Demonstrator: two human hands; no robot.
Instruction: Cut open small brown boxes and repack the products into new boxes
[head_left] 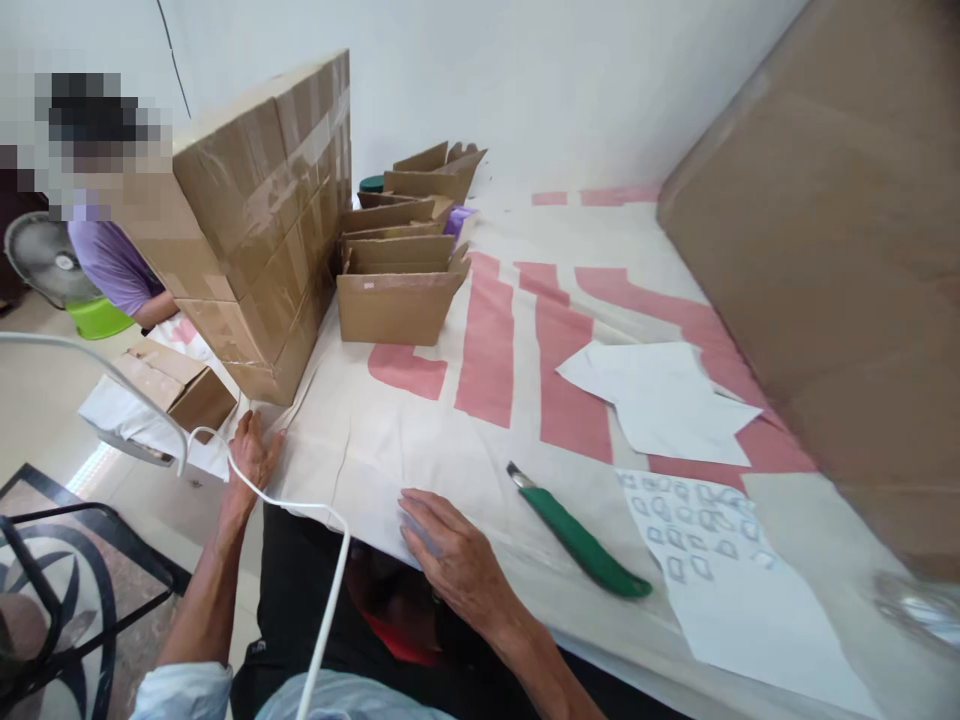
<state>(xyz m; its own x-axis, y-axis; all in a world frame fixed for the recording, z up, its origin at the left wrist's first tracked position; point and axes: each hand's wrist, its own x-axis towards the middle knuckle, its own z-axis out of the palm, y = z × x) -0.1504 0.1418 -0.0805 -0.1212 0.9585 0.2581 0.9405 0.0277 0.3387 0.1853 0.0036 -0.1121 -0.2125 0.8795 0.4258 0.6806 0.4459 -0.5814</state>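
My left hand [255,452] rests at the table's front left corner, just below a stack of taped cardboard boxes [262,220]. Its fingers are partly spread, with nothing visible in them. A white cable [330,570] passes in front of that wrist. My right hand [457,560] lies at the front edge of the cloth-covered table [352,440], fingers stretched out over the cloth. Something pale or see-through may be under these fingers; I cannot make it out. To its right lies a green-handled utility knife [589,545], blade end pointing away to the left.
Several opened cardboard boxes [394,305] stand behind the stack's right side. White paper sheets [667,400] and a sheet with drawn marks [742,590] lie at right. A large carton [847,260] bounds the right side. A person in a purple sleeve [116,260] is at left.
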